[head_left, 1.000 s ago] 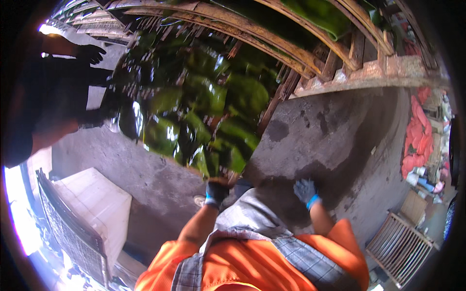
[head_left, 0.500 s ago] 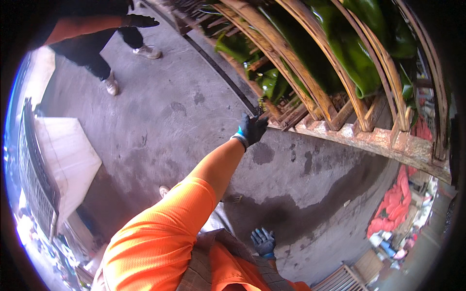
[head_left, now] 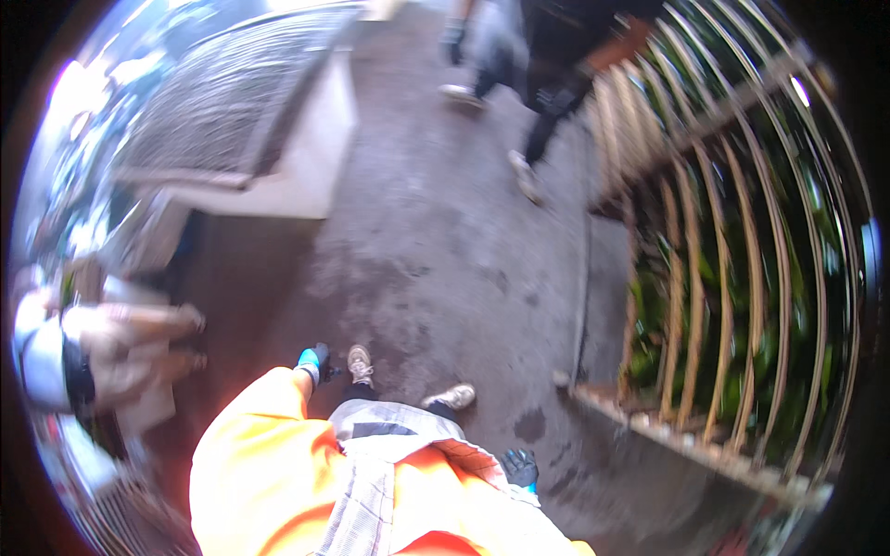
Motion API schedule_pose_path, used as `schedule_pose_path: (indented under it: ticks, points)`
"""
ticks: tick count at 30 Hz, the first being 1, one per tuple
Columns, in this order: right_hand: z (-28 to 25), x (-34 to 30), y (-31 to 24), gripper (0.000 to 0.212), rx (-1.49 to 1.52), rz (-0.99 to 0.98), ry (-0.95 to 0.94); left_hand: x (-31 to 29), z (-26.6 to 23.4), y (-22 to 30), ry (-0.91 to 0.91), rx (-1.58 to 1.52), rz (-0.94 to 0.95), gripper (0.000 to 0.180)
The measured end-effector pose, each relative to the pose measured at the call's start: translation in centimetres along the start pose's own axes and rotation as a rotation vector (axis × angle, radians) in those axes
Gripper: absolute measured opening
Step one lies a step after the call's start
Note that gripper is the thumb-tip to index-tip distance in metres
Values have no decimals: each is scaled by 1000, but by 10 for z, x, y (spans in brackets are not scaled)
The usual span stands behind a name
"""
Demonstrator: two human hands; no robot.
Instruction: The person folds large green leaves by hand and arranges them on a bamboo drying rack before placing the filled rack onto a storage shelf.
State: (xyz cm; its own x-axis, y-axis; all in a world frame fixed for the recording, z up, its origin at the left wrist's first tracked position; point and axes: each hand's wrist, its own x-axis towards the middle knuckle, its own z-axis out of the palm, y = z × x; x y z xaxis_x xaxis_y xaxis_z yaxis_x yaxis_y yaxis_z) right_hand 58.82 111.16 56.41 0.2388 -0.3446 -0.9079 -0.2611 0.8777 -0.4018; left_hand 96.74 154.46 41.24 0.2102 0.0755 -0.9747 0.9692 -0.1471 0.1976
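Note:
My left hand, in a dark glove with a light blue cuff, hangs low beside my left shoe. Its fingers look loosely apart and nothing shows in them, though motion blurs them a little. On the other side of my body, my right hand, gloved alike, hangs open above the grey floor. Neither hand touches anything. To the right of my right hand is the slatted wooden rack, with glossy green leafy sheets behind its curved slats.
Ahead, a person in dark clothes stands by the rack's far end. A pale block-like structure with a dark ridged panel stands at the far left. Farther left is a blurred beige and white shape. Damp patches mark the floor.
My left hand has come off the rack's corner and dropped to my side. My view has swung left, so the rack now lies to the right. My right hand still hangs low.

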Motion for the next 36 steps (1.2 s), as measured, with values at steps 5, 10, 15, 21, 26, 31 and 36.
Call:
schedule_pose_path:
  ticks: [5,10,15,21,26,31,36]
  points:
    - [143,34,14,54,-292,45,-91,-97,-150,-44,22,-275,-23,42]
    - [264,166,73,32,-584,287,-392,-141,-261,-64,91,-620,84,48]
    - [512,1,137,26,-1044,-41,-511,-138,-345,-34,43,-957,247,54]
    - [732,-22,195,11,-1607,-180,-824,-124,-491,83,-7,-1140,535,48]
    - [861,73,196,17,-2988,-1671,-1151,-107,-627,140,126,-1116,640,42]
    - [878,4,224,19,-3159,-1409,-326,-42,-706,45,227,-1388,388,60]
    - [937,9,224,24,-2771,-1142,434,-14,-732,49,308,-1436,-56,55]
